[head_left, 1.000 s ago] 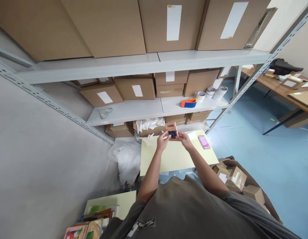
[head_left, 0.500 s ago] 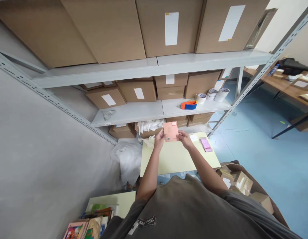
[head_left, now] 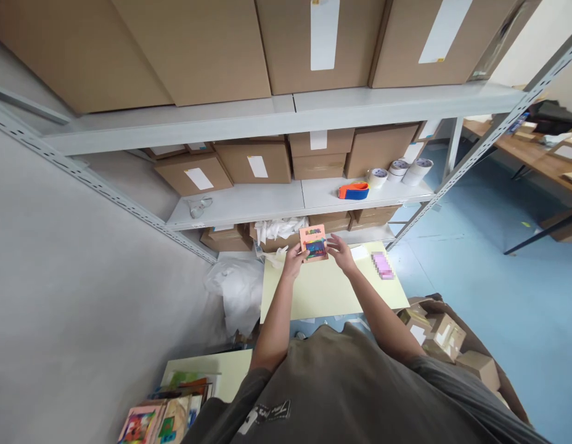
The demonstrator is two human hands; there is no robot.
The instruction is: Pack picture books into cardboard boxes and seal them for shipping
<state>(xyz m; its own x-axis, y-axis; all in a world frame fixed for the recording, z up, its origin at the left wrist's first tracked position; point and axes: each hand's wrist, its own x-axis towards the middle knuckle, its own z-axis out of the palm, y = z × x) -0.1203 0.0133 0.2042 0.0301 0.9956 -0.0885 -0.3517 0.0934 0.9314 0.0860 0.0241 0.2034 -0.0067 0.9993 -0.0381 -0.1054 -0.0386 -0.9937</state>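
Smooth paper booklet point(head_left: 313, 242), matt cardboard boxes point(head_left: 198, 49), smooth painted-metal shelves point(head_left: 235, 203).

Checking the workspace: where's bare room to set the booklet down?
The yellow board is free below the booklet, up to the pink item on its right. The shelf is free between the clear object and the orange tape dispenser. Crowded: tape rolls; books at bottom left.
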